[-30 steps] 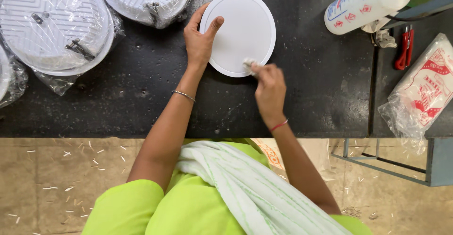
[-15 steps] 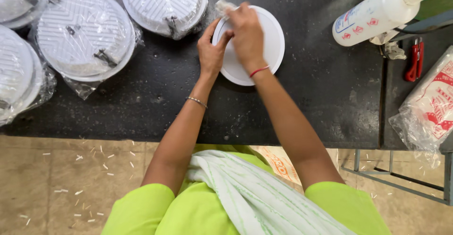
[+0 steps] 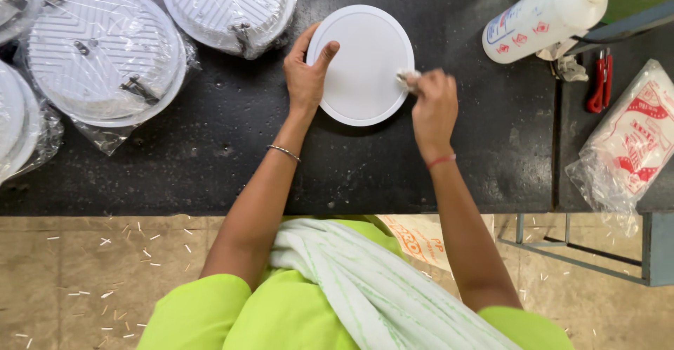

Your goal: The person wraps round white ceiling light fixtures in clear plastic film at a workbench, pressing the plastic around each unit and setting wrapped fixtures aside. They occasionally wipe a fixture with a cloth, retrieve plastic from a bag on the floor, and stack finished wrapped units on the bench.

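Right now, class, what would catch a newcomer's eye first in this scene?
The white round disc at the middle of the black table, steadied by the left hand while the right hand presses a small wad to its edge. Left lie bagged white discs; a white bottle lies at upper right.

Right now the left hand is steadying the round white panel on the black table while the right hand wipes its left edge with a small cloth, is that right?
Not quite. The left hand does steady the round white panel on the black table, but the right hand presses the small cloth against the panel's right edge, not its left. The head view shows this.
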Available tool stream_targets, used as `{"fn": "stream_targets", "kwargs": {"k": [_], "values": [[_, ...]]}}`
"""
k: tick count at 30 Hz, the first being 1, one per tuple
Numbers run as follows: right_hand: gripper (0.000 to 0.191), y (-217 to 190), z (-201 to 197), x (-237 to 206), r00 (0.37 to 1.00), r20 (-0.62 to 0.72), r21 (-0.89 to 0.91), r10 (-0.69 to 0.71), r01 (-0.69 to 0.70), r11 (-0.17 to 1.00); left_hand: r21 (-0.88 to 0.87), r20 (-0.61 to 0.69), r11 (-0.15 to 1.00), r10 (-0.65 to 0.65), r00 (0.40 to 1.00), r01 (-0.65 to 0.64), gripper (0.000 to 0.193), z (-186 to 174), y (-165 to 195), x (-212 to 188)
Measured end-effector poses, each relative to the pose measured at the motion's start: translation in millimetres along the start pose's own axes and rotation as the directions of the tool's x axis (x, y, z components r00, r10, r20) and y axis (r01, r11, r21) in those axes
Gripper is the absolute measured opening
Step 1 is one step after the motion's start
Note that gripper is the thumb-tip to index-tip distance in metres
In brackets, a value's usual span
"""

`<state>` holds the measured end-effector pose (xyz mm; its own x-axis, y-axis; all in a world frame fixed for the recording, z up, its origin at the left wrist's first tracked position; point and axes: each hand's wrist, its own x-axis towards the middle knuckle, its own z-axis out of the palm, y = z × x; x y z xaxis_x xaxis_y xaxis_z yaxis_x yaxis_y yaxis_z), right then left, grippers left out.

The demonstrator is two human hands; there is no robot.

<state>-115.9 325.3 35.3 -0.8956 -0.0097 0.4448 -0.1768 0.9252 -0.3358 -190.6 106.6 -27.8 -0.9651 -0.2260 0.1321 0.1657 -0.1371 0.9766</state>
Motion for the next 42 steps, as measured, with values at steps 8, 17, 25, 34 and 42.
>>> {"fn": "stream_targets", "kwargs": {"k": [8, 17, 25, 34, 42], "values": [[0.026, 1.7, 2.1, 8.7, 1.0, -0.014, 0.014, 0.006, -0.006, 1.0, -0.006, 0.021, 1.0, 0.026, 0.999, -0.026, 0.072, -0.8, -2.1, 3.2], [0.02, -1.9, 2.4, 11.9, 0.999, -0.031, 0.051, 0.016, -0.015, 0.999, -0.002, 0.028, 1.0, -0.017, 0.999, 0.017, 0.074, -0.3, 2.4, 0.6], [0.018, -3.7, -0.4, 10.5, 1.0, -0.023, 0.03, 0.019, -0.019, 0.999, -0.063, 0.029, 0.998, -0.024, 0.999, 0.026, 0.072, 0.0, 1.5, 0.0], [0.023, -1.2, 1.9, 3.6, 0.998, 0.006, 0.024, 0.056, -0.056, 0.998, -0.026, 0.031, 1.0, -0.016, 0.999, 0.016, 0.07, 0.3, 5.2, 0.3], [0.028, -29.1, 55.2, 86.6, 0.99, -0.115, 0.082, -0.081, 0.09, 0.992, 0.004, 0.024, 1.0, 0.009, 1.0, -0.009, 0.067, -0.2, -12.2, 3.6]]}}
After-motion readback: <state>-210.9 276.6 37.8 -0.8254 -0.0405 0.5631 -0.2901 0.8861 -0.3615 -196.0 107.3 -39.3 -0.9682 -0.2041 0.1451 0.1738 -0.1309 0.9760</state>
